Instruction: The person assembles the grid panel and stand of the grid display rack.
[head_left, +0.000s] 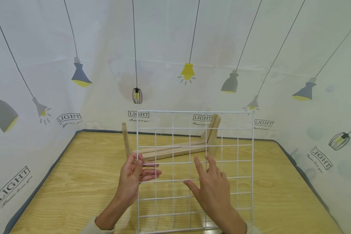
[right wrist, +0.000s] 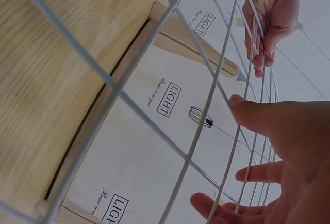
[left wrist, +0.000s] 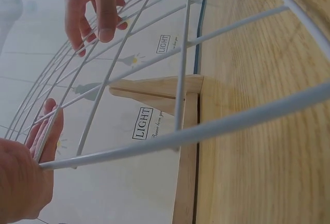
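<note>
A white wire grid panel (head_left: 173, 180) is held upright above the table. At its left edge my left hand (head_left: 131, 178) pinches the outer wire between thumb and fingers, with the other fingers extended behind the grid. My right hand (head_left: 213, 188) is at the middle-right of the panel, its thumb and fingers spread; whether the fingertips touch the wires I cannot tell. In the right wrist view, the right thumb (right wrist: 258, 115) is stretched out beside the wires. Beyond the panel, a light wooden frame (head_left: 175, 151) with a long bar and upright end pieces rests on the table.
The wood-grain table (head_left: 76, 182) extends on both sides of the panel. Behind and beside it stands a pale sheet (head_left: 163, 42) printed with hanging lamps and the word LIGHT. A dark edge strip (head_left: 46, 175) runs where table and sheet meet.
</note>
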### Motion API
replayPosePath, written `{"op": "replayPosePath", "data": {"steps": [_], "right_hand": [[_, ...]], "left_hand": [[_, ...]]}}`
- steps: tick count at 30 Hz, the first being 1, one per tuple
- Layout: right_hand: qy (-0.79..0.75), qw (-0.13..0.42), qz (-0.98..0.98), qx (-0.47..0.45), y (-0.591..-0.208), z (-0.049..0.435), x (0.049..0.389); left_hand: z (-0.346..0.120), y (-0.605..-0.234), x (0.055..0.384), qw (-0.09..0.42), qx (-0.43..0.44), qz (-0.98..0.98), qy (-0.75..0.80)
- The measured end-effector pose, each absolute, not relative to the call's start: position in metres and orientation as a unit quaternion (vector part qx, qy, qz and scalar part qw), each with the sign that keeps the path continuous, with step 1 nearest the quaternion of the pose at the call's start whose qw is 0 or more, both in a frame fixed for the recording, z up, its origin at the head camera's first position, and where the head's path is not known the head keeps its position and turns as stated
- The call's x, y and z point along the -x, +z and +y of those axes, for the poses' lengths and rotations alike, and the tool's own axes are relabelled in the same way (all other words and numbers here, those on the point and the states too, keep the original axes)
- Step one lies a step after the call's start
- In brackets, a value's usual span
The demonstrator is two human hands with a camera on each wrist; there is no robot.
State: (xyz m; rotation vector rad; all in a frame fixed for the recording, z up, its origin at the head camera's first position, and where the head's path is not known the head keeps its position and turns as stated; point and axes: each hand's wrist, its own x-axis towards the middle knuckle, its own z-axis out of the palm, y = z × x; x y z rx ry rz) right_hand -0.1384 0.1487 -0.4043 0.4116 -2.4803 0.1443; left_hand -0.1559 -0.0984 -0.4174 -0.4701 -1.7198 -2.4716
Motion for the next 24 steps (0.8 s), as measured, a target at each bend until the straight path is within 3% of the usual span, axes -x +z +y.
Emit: {"op": "replayPosePath", "data": {"steps": [16, 24], "right_hand": [[0.079, 0.314, -0.934, -0.152, -0.4051, 0.1443, 0.1429], [0.107, 0.272, -0.945, -0.145, -0.405, 0.1453, 0.1449]], "left_hand": [[-0.0965, -0.4157, 0.1571, 0.048, 0.169, -0.553, -0.814], [-0.0962, -0.4157, 0.1573, 0.047, 0.175, -0.55, -0.815]]}}
